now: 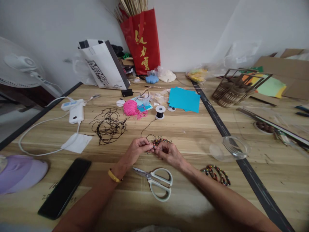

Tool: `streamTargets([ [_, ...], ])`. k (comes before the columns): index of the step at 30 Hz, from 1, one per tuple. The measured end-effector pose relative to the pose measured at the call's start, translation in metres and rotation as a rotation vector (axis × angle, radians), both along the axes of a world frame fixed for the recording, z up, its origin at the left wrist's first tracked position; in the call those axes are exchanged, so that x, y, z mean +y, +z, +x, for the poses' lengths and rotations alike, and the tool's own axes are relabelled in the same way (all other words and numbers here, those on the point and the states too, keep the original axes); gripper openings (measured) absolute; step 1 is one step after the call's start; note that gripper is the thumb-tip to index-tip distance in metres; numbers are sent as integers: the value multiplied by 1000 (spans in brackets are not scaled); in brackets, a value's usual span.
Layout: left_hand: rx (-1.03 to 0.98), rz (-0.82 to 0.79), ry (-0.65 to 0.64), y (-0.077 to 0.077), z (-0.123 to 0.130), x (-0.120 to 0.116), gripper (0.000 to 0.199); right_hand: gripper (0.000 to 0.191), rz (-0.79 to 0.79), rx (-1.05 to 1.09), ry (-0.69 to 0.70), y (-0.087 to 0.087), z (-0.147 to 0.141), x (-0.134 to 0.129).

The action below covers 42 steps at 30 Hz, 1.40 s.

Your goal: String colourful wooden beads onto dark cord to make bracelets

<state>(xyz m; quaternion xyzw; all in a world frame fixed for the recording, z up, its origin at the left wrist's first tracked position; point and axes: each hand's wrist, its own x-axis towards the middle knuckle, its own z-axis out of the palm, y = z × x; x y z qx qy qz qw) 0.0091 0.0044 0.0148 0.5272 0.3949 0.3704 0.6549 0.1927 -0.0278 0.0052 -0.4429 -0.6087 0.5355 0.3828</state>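
My left hand [139, 147] is closed in a pinch on a thin black cord [145, 128], which runs back to a white spool [160, 112] wound with black. Fingertip to fingertip with it, my right hand [169, 154] pinches what looks like a small bead [154, 147] at the cord; the fingers partly hide it. Just behind both hands lies a pile of small multicoloured beads [163, 140]. Scissors [156, 182] with pale handles rest in front of the hands, blades slightly apart. Beaded bracelets [217, 174] lie beside my right forearm.
Tangled black cord [109, 125], pink yarn [130, 107] and blue sheets [184, 99] lie farther back. A black phone [65, 188] is at left, near a power strip [76, 111]. A clear round container [235, 147] stands right. Bags [103, 64] line the wall.
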Motion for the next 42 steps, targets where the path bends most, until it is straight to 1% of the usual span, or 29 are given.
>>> streamTargets([
  [3, -33, -54, -7, 0, 2, -1, 25, 30, -65, 87, -3, 0, -2, 0],
  [5, -55, -97, -39, 2, 2, -1, 28, 33, -70, 109, 13, 1, -3, -1],
  [8, -61, -109, -93, 6, 1, -2, 30, 28, -24, 86, 41, 3, -2, -1],
  [11, 8, -46, -134, 10, -1, -2, 27, 18, 49, -8, 43, 6, 0, -1],
  [14, 107, 89, -181, 13, -2, -4, 23, 6, 162, -143, -54, 14, 4, -2],
  [16, 202, 219, -211, 15, -2, -6, 19, 12, 213, -198, -95, 19, 6, -3],
  [18, 327, 355, -230, 19, -2, -8, 13, 17, 206, -195, -48, 23, 8, -3],
  [19, 385, 424, -236, 22, -2, -9, 10, 17, 182, -168, -3, 24, 8, -3],
  [22, 516, 613, -230, 31, -3, -11, 8, 12, 69, -43, 117, 23, 6, -3],
  [24, 555, 690, -221, 36, -4, -12, 9, 15, -16, 27, 148, 22, 4, -3],
  [28, 537, 755, -194, 40, -4, -14, 10, 27, -164, 118, 145, 19, 2, -1],
  [31, 503, 782, -172, 41, -2, -16, 10, 35, -224, 191, 145, 16, 3, 1],
  [34, 460, 786, -146, 42, 0, -18, 10, 41, -231, 248, 152, 15, 4, 2],
  [37, 421, 766, -118, 41, 1, -18, 9, 48, -196, 266, 146, 16, 5, 2],
  [42, 341, 788, -75, 36, 3, -17, 9, 36, -152, 230, 128, 21, 5, 2],
])
